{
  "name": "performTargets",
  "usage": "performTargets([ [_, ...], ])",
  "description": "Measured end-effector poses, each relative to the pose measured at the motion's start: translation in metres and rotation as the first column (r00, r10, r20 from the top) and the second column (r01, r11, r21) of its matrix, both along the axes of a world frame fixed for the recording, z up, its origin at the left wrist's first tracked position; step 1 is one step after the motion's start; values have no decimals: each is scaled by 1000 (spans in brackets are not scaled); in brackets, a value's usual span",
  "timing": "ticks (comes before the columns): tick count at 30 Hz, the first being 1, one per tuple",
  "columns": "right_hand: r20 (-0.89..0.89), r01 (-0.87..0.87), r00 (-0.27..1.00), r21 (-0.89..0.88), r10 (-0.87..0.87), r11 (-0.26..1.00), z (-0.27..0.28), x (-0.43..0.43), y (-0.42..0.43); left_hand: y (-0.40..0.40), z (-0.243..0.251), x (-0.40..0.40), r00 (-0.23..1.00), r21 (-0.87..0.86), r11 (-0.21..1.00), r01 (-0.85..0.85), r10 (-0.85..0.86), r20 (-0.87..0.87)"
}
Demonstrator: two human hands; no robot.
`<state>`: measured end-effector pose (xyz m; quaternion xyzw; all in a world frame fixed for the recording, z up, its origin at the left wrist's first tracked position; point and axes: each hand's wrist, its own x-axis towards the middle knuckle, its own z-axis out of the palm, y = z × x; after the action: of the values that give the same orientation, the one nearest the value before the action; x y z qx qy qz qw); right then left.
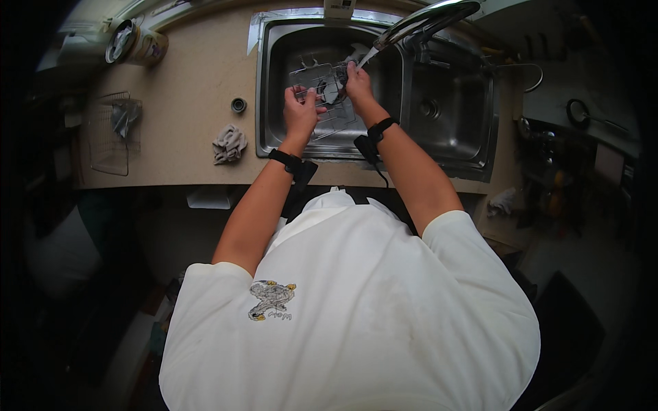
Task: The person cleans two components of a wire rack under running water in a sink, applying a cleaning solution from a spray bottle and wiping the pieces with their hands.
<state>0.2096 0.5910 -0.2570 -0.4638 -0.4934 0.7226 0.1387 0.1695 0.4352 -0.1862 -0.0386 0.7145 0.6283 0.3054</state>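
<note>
My left hand point(303, 110) grips the side of a wire rack point(321, 77) over the left basin of a stainless steel sink point(282, 46). My right hand point(360, 87) holds a dark, mesh-like scrubber point(341, 74) against the rack's right part. Just above the right hand, water runs from a chrome faucet point(426, 23). Something white and rounded shows between the rack's wires, too unclear to name. More wire parts lie low in the basin, partly hidden by my hands.
A crumpled cloth point(230, 144) and a small dark round cap or cup point(238, 105) are on the counter left of the sink. Farther left stand a wire basket point(109, 146) and an open tin point(139, 45). The second basin point(452, 113) adjoins on the right.
</note>
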Motion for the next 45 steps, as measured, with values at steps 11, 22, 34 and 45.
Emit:
performTargets([
  [11, 120, -75, 993, 562, 10, 824, -8, -2, -12, -1, -4, -2, 970, -217, 966, 137, -175, -168],
  [22, -99, -139, 985, 58, 144, 989, 19, 5, -16, -9, -18, -1, 985, -130, 985, 110, -125, -115],
  [34, -123, -10, 991, -419, -46, 908, 23, 46, -1, -3, -22, 7, 990, -24, 990, 135, -135, 27],
  [45, -141, -122, 986, -277, 85, 953, 19, 47, -6, -3, -19, -3, 992, -42, 991, 128, -129, -11],
])
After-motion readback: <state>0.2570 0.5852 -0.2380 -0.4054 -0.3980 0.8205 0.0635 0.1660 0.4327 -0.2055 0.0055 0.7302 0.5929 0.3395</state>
